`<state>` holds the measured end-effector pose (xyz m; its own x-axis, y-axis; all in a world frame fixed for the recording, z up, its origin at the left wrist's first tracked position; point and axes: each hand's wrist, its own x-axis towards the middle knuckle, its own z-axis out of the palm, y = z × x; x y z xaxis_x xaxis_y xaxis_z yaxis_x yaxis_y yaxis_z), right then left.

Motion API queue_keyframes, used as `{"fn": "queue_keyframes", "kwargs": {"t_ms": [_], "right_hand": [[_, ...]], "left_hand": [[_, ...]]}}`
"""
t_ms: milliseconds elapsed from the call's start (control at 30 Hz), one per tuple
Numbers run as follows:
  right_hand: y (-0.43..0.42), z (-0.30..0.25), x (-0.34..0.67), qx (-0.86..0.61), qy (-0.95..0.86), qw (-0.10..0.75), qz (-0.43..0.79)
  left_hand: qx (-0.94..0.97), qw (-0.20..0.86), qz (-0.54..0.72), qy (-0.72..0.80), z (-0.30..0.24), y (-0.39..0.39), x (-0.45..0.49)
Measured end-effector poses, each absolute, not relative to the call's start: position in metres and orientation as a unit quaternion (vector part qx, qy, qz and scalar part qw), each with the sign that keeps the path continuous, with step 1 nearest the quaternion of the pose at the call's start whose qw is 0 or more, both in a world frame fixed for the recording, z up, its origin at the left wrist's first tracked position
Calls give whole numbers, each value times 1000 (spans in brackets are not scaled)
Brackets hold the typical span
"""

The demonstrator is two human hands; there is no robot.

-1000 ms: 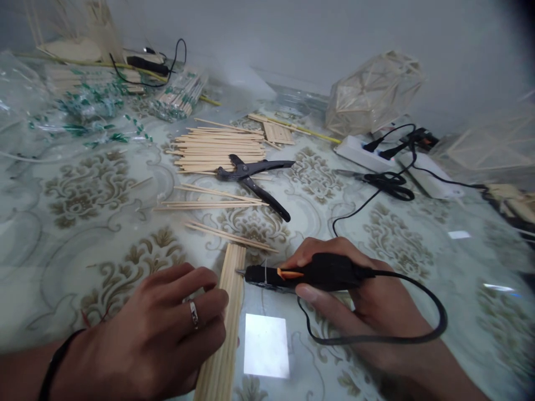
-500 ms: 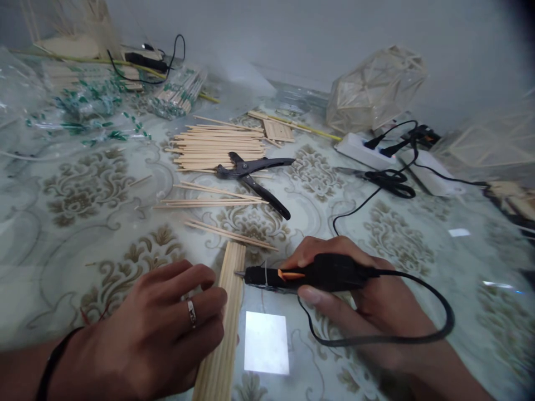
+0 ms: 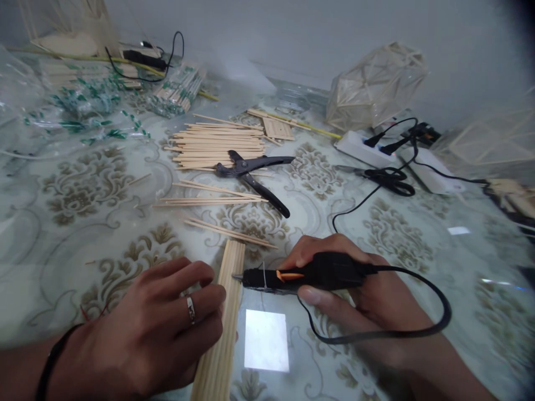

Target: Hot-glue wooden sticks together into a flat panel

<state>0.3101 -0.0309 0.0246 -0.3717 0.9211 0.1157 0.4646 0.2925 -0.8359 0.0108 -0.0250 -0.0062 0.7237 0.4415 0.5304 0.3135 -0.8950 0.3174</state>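
Observation:
My left hand (image 3: 167, 328), with a ring and a dark wristband, is closed around a flat strip of wooden sticks (image 3: 228, 301) laid side by side. A fingertip shows past the strip's right edge. My right hand (image 3: 355, 289) grips a slim black glue gun (image 3: 309, 274) with an orange lever, a metal nozzle and a cord looping back over the wrist. The nozzle tip touches or hovers just over the strip near its far end; I cannot tell which. Beyond the strip lie a few loose thin sticks (image 3: 229, 233).
Black-handled cutters (image 3: 251, 167) rest against a pile of sticks (image 3: 217, 142). Scissors (image 3: 380, 178) lie beside a white power strip (image 3: 363, 149) with plugs and cords. Stick lattice models (image 3: 376, 86) stand at the back right, bagged sticks (image 3: 178, 89) at the back left.
The glue gun's nozzle has shifted slightly left across the strip. Both hands otherwise hold nearly the same pose, and the surrounding things stay where they were.

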Motion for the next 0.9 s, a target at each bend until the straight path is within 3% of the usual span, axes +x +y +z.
{"fn": "queue_keyframes", "kwargs": {"t_ms": [900], "right_hand": [[-44,25,313,-422,-719,281,476]], "left_hand": [[922,105,311,203,-5,-26,11]]}}
